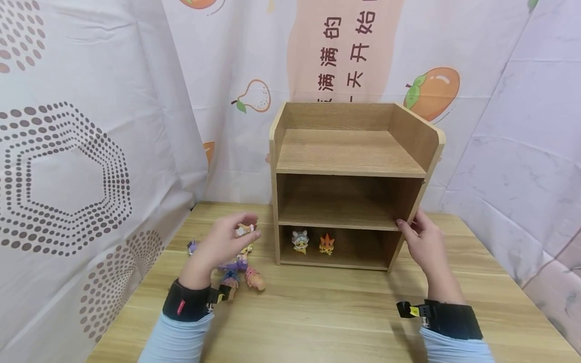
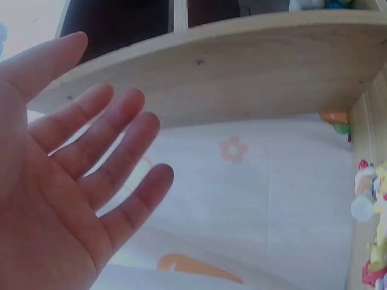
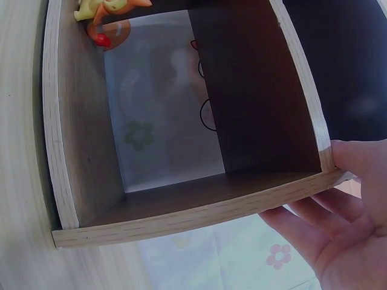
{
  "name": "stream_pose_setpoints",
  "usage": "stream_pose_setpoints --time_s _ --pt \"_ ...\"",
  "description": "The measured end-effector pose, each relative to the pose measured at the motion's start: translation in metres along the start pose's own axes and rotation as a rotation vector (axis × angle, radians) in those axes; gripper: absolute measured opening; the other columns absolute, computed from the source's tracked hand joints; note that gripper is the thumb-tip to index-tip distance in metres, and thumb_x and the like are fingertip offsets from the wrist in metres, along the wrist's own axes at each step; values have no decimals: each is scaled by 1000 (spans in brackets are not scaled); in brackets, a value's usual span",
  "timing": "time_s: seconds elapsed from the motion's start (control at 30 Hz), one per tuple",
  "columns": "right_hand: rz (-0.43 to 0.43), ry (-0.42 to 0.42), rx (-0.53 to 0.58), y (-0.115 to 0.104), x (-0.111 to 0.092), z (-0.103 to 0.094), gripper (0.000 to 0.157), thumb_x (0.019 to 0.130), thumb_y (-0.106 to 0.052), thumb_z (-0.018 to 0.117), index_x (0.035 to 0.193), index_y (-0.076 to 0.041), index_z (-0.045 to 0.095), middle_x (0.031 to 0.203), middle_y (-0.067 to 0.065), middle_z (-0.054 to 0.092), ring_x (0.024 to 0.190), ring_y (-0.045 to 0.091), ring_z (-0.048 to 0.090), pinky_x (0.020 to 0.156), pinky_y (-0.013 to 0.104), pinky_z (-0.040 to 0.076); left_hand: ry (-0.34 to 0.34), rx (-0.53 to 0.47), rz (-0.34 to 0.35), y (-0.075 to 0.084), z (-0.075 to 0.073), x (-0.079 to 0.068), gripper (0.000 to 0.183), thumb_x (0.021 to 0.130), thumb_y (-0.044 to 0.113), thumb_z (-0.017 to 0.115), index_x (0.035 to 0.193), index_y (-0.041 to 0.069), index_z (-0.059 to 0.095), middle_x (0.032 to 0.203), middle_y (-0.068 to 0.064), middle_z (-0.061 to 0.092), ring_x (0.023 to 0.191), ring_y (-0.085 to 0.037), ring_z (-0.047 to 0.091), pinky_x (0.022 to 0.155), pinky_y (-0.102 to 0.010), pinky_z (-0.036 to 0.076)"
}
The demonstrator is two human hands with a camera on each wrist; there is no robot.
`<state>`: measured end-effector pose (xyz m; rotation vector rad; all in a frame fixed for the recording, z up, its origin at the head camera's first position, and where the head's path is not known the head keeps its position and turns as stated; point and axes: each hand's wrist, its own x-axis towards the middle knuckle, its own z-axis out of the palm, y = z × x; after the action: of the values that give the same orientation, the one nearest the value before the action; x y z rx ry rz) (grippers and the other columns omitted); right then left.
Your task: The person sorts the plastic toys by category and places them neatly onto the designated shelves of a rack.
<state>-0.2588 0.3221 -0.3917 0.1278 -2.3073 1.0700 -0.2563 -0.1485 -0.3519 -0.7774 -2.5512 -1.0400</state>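
A wooden shelf unit [image 1: 351, 151] with an upper tray and two compartments below stands on the table. My right hand [image 1: 425, 247] grips its right side panel; the thumb lies at the front edge by the middle board, the fingers on the outer face [image 3: 338, 229]. In the bottom compartment are two small figurines, a grey-hooded yellow one [image 1: 299, 242] and an orange spiky one [image 1: 326, 244]. My left hand [image 1: 222, 242] hovers left of the unit, holding nothing, its fingers spread and slightly bent in the left wrist view. Beneath it lie several colourful figurines [image 1: 242, 263], partly hidden by the hand.
The wood-grain table [image 1: 308, 317] spreads around the unit. A pink figurine [image 1: 255, 279] lies at the near right of the pile. Printed cloth [image 1: 236, 55] hangs behind the table, and patterned cloth [image 1: 68, 166] hangs along the left.
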Motion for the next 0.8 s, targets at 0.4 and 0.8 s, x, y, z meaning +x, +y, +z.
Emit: stream_pose_setpoints --time_s 0.4,0.8 --pt "1 3 -12 -2 1 -1 42 103 -24 62 141 -7 57 130 23 64 114 48 63 89 59 51 9 61 -163 -23 -15 -3 51 95 41 72 130 5 65 128 -13 67 112 -33 64 94 -53 50" --pt "1 6 -8 -1 0 0 43 103 -23 63 142 -6 56 131 24 63 114 48 63 89 58 51 -35 90 -281 -49 -23 -5 50 97 34 70 134 2 61 131 -20 63 119 -40 58 100 -57 46"
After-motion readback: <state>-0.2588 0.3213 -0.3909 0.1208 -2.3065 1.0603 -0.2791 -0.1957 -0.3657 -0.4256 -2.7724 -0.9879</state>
